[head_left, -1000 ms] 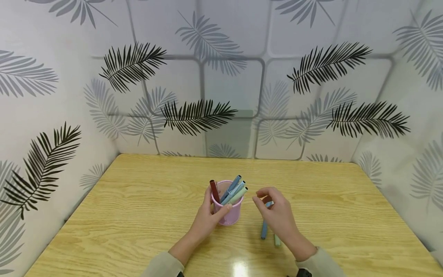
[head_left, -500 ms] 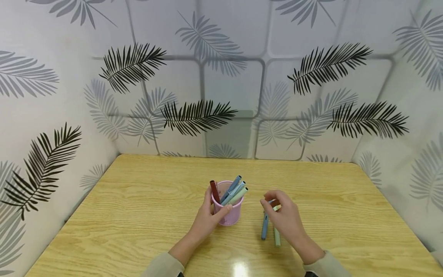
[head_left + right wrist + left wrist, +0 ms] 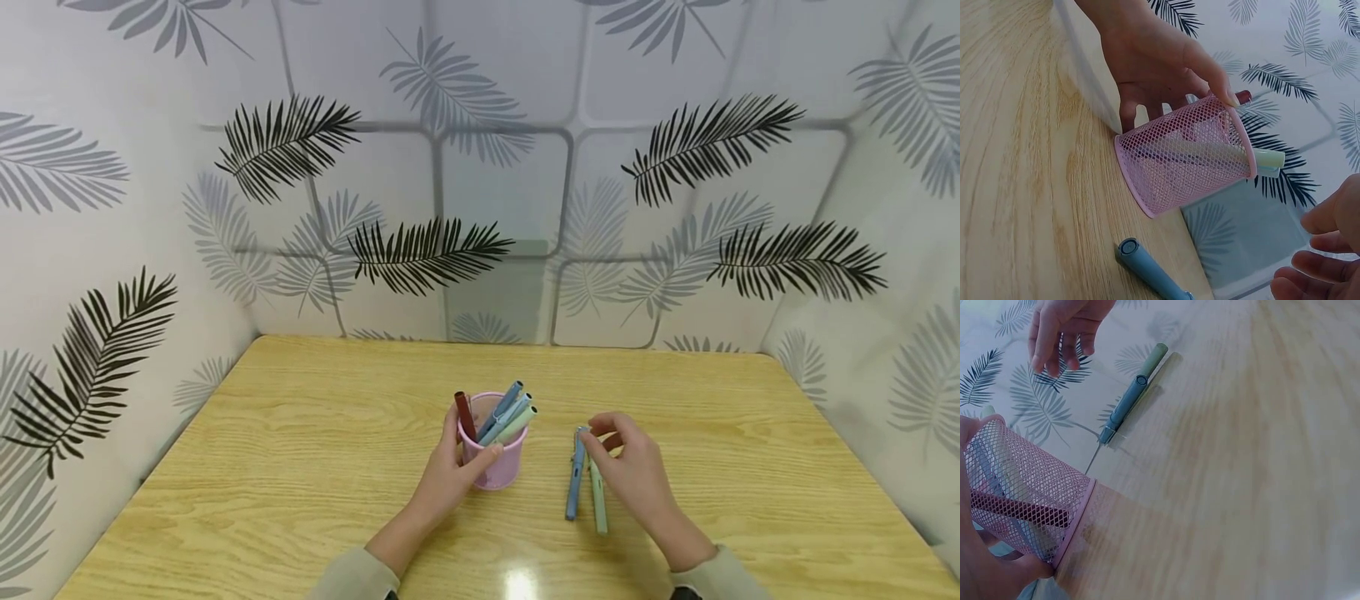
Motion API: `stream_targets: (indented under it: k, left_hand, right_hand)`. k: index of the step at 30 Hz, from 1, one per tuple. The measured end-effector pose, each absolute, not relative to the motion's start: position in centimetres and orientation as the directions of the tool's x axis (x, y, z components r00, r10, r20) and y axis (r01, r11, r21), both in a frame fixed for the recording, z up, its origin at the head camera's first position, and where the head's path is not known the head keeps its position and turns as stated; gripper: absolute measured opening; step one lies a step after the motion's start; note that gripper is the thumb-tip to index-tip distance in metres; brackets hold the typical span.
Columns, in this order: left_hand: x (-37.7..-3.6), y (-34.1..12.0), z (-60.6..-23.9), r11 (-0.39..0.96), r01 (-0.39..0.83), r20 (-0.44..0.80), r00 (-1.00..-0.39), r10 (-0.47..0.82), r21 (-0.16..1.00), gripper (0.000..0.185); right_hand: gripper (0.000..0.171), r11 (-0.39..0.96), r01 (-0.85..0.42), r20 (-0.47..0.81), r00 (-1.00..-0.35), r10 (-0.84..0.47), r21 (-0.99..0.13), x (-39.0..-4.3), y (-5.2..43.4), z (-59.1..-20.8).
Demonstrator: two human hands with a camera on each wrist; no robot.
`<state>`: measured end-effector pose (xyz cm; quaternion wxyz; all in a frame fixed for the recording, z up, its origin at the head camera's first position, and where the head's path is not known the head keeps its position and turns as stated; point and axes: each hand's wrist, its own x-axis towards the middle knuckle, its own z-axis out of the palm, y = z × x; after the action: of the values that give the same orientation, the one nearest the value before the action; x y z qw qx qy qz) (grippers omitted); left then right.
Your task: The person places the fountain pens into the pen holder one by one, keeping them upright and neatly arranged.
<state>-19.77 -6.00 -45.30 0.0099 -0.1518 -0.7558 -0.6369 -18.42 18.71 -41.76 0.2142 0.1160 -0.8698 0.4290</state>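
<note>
A pink mesh cup (image 3: pixel 495 463) stands on the wooden table (image 3: pixel 300 467) with several pens upright in it: a dark red one (image 3: pixel 464 413), blue ones and a pale green one. My left hand (image 3: pixel 456 467) grips the cup's side, thumb in front; the right wrist view shows the hand (image 3: pixel 1160 62) and the cup (image 3: pixel 1191 156). A blue pen (image 3: pixel 573 483) and a green pen (image 3: pixel 597 502) lie side by side right of the cup. My right hand (image 3: pixel 618 454) hovers over their far ends with loosely curled fingers and holds nothing. In the left wrist view that hand (image 3: pixel 1060 334) hangs apart from the blue pen (image 3: pixel 1124 407).
Walls papered with a leaf pattern (image 3: pixel 420 250) close the table on the left, back and right. Bare wood lies left of the cup and along the back of the table.
My right hand has drifted right and slightly down, away from the cup, uncovering the two pens on the table. The left hand and the cup have stayed put.
</note>
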Motion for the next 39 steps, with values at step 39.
stream_targets:
  k: [39]
  left_hand:
    - [-20.1, -6.0, -46.3, 0.146, 0.281, 0.25, -0.947, 0.203, 0.948, 0.085]
  right_hand:
    - [0.046, 0.815, -0.036, 0.007, -0.999, -0.04, -0.579, -20.0, 19.9, -44.3]
